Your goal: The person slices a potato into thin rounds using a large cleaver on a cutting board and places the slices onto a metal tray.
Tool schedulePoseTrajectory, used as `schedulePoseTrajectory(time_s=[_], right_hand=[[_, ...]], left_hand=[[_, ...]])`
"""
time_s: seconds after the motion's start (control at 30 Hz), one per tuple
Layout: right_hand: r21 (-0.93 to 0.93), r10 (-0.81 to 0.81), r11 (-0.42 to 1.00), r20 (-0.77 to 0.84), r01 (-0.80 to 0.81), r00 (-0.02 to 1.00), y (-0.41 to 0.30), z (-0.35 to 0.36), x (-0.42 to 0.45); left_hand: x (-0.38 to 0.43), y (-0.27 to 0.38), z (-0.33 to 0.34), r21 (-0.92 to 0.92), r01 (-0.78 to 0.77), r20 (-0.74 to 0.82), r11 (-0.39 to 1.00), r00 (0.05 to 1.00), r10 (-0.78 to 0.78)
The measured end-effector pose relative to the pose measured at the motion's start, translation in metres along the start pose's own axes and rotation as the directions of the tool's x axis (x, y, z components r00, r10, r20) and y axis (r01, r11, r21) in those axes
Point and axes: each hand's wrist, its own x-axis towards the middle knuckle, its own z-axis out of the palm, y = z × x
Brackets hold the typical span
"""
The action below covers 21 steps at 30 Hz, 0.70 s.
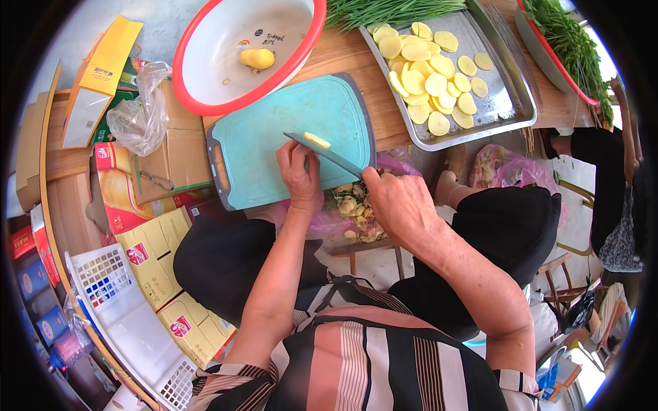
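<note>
My right hand (403, 203) grips the handle of a kitchen knife (329, 154), its blade reaching left over a turquoise cutting board (267, 128). On the blade's far side is a pale potato slice (316, 140). My left hand (299, 172) is at the near side of the blade, fingers bent down; whether it pinches a piece behind the blade is hidden. Past the board, a white basin with a red rim (185, 87) holds one peeled potato (257, 58). Many potato slices (436, 83) lie in a metal tray (506, 77) at the right.
Green stalks (390, 11) lie behind the tray; a basin of leafy greens (565, 46) stands far right. Below the board, a pink plastic bag (329, 218) holds peelings. Cardboard boxes (159, 251) and a white plastic basket (131, 329) are at left. Another person (609, 174) is at far right.
</note>
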Motion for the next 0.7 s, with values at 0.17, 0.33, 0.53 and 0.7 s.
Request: schedulePoseTrajectory(time_s=[0.17,0.33,0.53,0.7], right_hand=[[-0.005,0.001,1.0,0.01,-0.001,1.0,0.0,0.001,0.006],[-0.022,0.006,1.0,0.017,-0.005,1.0,-0.002,0.0,0.01],[-0.025,0.019,1.0,0.059,-0.017,0.998,-0.005,0.002,0.019],[-0.038,-0.001,0.999,0.036,0.003,0.999,-0.006,0.007,0.031]], left_hand=[[0.001,0.001,0.0,0.011,0.001,0.006,1.0,1.0,-0.001],[0.001,0.002,-0.001,0.009,0.014,0.007,1.0,1.0,-0.014],[0.001,0.0,-0.002,0.022,-0.008,0.006,1.0,1.0,0.008],[0.001,0.0,-0.003,0.027,-0.024,0.003,0.999,1.0,0.024]])
